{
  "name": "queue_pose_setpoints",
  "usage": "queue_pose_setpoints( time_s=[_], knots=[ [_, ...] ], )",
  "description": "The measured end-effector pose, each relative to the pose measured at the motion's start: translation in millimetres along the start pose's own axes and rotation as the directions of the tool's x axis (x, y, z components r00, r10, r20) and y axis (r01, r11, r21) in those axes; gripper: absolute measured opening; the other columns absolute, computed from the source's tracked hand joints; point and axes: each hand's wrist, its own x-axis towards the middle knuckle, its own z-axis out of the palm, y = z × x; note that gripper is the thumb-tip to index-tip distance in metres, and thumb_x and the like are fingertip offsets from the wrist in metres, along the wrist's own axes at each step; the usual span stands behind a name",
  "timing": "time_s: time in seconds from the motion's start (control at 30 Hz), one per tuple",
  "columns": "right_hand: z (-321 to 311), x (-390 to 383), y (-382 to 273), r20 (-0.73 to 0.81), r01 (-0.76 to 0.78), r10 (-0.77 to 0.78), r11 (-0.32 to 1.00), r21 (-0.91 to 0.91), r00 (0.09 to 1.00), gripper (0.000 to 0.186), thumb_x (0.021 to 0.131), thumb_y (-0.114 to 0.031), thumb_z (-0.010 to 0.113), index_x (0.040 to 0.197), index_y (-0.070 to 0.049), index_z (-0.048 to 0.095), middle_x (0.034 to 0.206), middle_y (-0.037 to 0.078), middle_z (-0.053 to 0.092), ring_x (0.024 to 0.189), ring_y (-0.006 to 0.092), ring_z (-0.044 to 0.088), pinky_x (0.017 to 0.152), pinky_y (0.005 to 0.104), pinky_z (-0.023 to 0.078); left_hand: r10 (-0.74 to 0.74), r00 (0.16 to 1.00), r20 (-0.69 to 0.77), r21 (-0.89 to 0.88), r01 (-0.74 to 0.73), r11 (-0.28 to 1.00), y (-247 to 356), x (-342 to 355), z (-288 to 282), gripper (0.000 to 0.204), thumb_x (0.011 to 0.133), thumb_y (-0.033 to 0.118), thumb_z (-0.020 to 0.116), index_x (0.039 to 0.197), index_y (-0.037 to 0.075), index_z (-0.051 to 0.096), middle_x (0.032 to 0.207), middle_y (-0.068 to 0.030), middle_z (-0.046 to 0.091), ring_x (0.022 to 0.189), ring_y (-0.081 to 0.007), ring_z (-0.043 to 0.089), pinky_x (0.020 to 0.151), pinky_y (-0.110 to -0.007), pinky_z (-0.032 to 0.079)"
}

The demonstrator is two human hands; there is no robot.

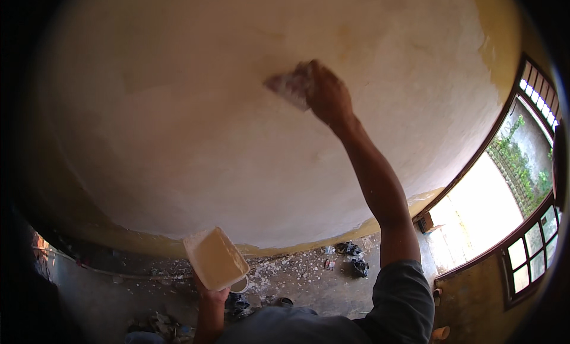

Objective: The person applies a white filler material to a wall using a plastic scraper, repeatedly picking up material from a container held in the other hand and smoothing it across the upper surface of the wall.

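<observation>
Flat scraper [288,89]: at the pale wall [208,130], blurred, well inside its yellowish edges.
Right hand [328,94]: I see fingers pinching the scraper, ample room all around.
Left hand [212,292]: at the tray [238,256]; fingers mostly hidden, I can't tell their closure.

Right hand [330,94] raised, arm [383,186] extended; left hand [211,292] low; 2 hands well apart.

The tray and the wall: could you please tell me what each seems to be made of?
Tray: probably moulded plastic with a matte finish, given its smooth, pale walls and rounded corners.
Wall: likely plaster or filler, dull and smooth, as the patchy pale coat ends raggedly over yellow.
</observation>
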Motion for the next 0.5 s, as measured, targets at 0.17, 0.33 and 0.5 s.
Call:
queue_pose_setpoints(
  time_s=[0.17, 0.33, 0.5],
  knots=[
    [-70.9, 52.6, 19.4, -0.209, -0.149, 0.220, 0.939, 0.309, 0.953, 0.023, 0.096, -0.023, 0.060, 0.111, -0.006, 0.057, 0.106, 0.022, 0.069, 0.102, 0.0399, 0.067, 0.084, 0.0451, 0.054, -0.149, 0.980, -0.129, -0.241, 0.114, 0.964, 11.1, -3.6, -2.1, 0.051, 0.100, 0.052, 0.045, 0.134, 0.015, 0.056, 0.128, -0.0042, 0.063, 0.118, -0.0261, 0.061, 0.099, -0.047, 0.050],
    [-8.7, -4.1, 8.6, 0.272, 0.087, -0.060, 0.992, -0.087, 0.960, 0.022, 0.096, -0.020, 0.060, 0.113, -0.006, 0.057, 0.109, 0.021, 0.068, 0.102, 0.0399, 0.066, 0.085, 0.0430, 0.054, -0.148, 0.977, -0.152, -0.289, 0.099, 0.952, 16.9, -7.6, -17.4, 0.051, 0.100, 0.052, 0.045, 0.132, 0.014, 0.057, 0.126, -0.0039, 0.064, 0.118, -0.0262, 0.060, 0.099, -0.047, 0.050],
    [-109.1, 55.4, 90.4, -0.348, -0.402, 0.517, 0.845, 0.353, 0.782, 0.028, 0.102, -0.026, 0.051, 0.118, -0.004, 0.055, 0.109, 0.016, 0.070, 0.097, 0.0296, 0.071, 0.082, 0.0435, 0.057, -0.184, 0.969, -0.163, -0.256, 0.138, 0.957, 18.2, -4.4, -5.1, 0.051, 0.100, 0.051, 0.045, 0.132, 0.014, 0.058, 0.126, -0.0037, 0.064, 0.117, -0.0258, 0.061, 0.098, -0.046, 0.050]
  ],
)
